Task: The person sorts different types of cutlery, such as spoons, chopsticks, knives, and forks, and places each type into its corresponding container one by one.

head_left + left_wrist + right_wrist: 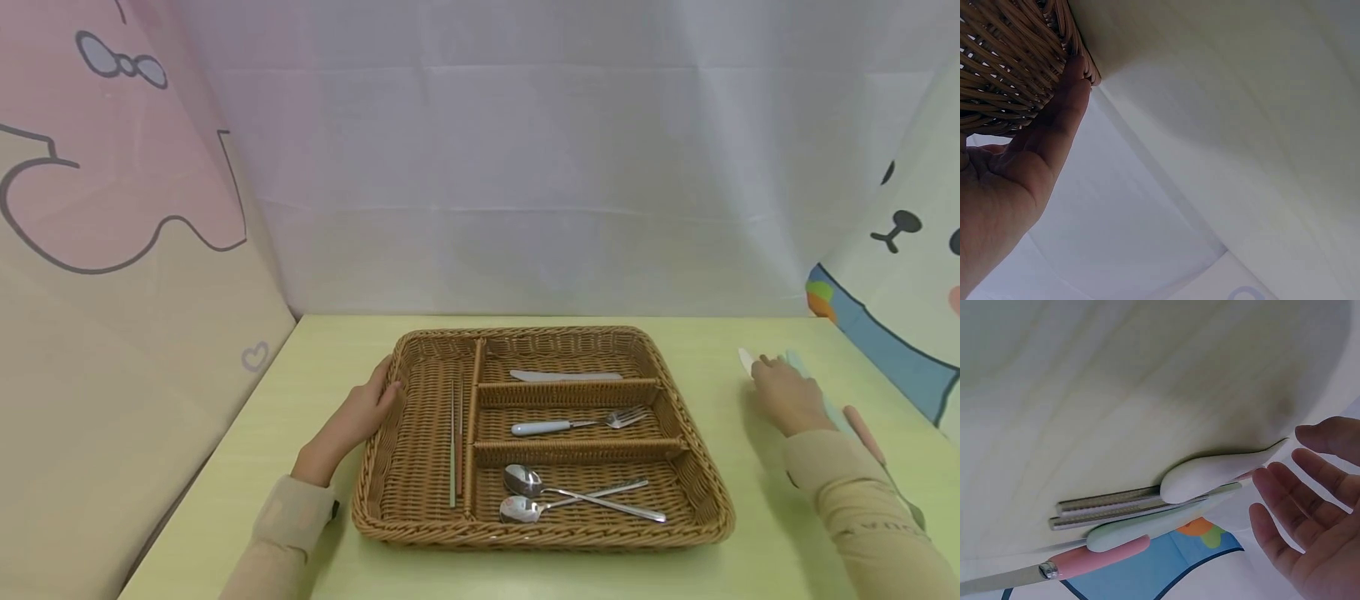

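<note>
In the head view my left hand (367, 406) holds the left rim of a brown wicker cutlery tray (675, 400). Seen from the left wrist, its fingers (1063, 119) lie along the outer wall. My right hand (789, 396) reaches low over the table right of the tray. In the right wrist view its fingers are apart, fingertips close to the narrow end of a white-handled utensil (1204, 475), whose kind I cannot tell. Beside that lie two ridged metal handles (1107, 500), a mint handle (1141, 528) and a pink-handled knife (1100, 556).
Chopsticks (452, 442) lie in the tray's long left compartment. On the right, separate compartments hold a table knife (566, 377), a light-blue-handled fork (542, 427) and two crossed metal spoons (521, 508). White cloth (495, 183) hangs behind the pale yellow table (337, 342); printed cloths flank it.
</note>
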`<state>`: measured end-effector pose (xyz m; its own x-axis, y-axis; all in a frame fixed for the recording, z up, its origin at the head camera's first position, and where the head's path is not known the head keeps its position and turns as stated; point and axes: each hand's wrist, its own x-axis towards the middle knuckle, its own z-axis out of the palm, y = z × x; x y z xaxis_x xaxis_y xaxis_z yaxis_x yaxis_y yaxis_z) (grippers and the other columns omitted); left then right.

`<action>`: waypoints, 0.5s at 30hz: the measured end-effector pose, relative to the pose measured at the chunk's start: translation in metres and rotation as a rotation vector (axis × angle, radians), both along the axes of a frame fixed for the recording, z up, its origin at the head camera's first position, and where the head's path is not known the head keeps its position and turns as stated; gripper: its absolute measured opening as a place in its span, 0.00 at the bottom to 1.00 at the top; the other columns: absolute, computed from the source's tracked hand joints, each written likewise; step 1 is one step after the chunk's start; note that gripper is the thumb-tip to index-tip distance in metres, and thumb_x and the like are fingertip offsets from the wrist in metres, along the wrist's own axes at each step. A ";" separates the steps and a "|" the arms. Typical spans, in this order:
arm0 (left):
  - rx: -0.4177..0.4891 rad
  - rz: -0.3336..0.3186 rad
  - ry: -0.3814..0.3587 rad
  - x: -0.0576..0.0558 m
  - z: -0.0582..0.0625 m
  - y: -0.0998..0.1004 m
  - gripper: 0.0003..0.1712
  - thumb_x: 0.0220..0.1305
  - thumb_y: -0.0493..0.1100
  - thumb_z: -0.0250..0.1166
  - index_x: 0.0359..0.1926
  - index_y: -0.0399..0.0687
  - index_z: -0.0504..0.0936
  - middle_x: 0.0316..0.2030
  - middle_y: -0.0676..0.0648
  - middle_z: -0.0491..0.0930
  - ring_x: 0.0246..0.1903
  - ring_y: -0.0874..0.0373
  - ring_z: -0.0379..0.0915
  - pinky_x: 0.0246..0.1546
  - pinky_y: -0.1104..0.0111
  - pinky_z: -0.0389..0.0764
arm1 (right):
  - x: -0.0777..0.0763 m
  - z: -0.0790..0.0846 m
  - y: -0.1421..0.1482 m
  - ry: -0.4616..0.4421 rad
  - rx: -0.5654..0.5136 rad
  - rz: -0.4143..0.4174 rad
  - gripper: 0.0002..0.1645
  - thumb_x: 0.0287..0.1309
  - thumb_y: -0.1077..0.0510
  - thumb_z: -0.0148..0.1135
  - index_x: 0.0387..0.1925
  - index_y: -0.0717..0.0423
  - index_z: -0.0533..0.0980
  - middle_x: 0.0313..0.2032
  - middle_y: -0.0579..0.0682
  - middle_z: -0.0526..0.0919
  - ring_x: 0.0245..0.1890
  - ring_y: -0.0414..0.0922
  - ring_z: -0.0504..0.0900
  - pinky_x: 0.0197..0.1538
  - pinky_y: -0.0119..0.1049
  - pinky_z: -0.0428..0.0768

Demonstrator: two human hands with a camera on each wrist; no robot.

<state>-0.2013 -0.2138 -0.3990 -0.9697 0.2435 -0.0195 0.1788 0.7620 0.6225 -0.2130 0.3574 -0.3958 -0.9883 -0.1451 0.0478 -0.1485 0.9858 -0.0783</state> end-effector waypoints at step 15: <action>-0.012 0.008 0.003 -0.002 -0.001 0.000 0.33 0.73 0.47 0.39 0.71 0.38 0.38 0.39 0.32 0.76 0.11 0.59 0.64 0.21 0.67 0.70 | 0.005 -0.003 0.005 -0.001 -0.018 -0.006 0.07 0.57 0.73 0.40 0.27 0.72 0.66 0.28 0.72 0.71 0.27 0.66 0.73 0.23 0.55 0.71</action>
